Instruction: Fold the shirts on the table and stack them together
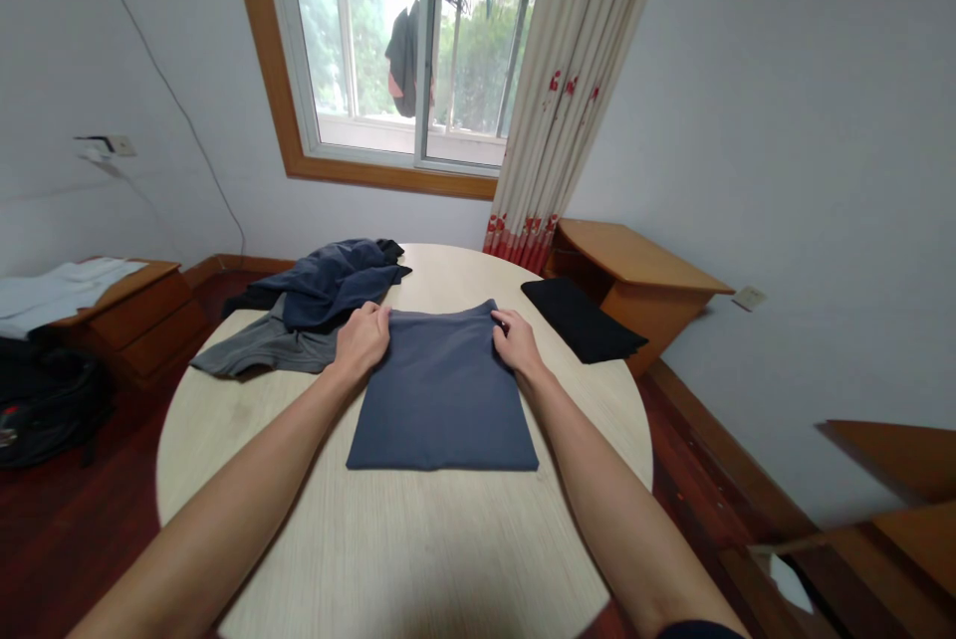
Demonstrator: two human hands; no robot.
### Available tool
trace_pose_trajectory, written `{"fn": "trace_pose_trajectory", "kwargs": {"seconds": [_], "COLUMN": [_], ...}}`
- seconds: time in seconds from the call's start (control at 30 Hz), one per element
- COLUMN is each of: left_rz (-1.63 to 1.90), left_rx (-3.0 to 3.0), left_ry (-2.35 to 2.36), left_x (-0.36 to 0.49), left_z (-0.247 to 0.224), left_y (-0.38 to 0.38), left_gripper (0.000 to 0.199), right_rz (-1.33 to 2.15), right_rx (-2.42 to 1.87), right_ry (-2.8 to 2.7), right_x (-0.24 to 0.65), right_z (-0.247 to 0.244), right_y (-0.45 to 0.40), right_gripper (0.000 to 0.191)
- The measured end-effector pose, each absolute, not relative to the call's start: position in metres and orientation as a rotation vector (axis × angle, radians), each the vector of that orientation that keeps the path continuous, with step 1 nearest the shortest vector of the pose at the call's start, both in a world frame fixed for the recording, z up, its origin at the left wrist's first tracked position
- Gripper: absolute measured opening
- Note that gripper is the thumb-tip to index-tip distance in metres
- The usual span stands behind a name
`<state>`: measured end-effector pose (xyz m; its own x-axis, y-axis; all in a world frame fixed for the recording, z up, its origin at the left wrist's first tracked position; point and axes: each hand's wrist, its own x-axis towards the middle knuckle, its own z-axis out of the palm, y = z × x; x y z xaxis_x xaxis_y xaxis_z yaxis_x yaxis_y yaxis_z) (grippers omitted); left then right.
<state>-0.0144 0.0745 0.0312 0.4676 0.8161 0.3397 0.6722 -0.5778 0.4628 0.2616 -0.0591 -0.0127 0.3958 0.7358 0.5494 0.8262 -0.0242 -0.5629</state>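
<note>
A blue-grey garment (444,400), folded into a neat near-rectangle, lies in the middle of the round table (418,549). My left hand (363,335) grips its far left corner, fingers closed on the fabric. At the far right corner, my right hand (515,338) pinches the cloth between thumb and fingers. The far edge between both hands sags slightly and looks lifted a little at the right corner. The near edge rests flat and straight on the tabletop. What kind of garment it is does not show.
Loose dark blue clothes (329,276) and a grey garment (261,345) are heaped at the table's far left. A folded black cloth (583,320) lies at the right edge. Beyond stand a wooden desk (649,261), a curtain (568,102) and a low cabinet (141,320).
</note>
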Motion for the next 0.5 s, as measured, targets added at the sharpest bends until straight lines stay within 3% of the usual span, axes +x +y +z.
{"fn": "trace_pose_trajectory", "kwargs": {"seconds": [0.5], "left_rz": [0.610], "left_rx": [2.299], "left_ry": [1.139], "left_x": [-0.005], "left_z": [0.003], "left_y": [0.107], "left_gripper": [0.044], "right_rz": [0.082], "right_rx": [-1.855], "right_ry": [-1.246], "right_x": [0.267], "right_z": [-0.025], "right_y": [-0.055], "right_gripper": [0.036]}}
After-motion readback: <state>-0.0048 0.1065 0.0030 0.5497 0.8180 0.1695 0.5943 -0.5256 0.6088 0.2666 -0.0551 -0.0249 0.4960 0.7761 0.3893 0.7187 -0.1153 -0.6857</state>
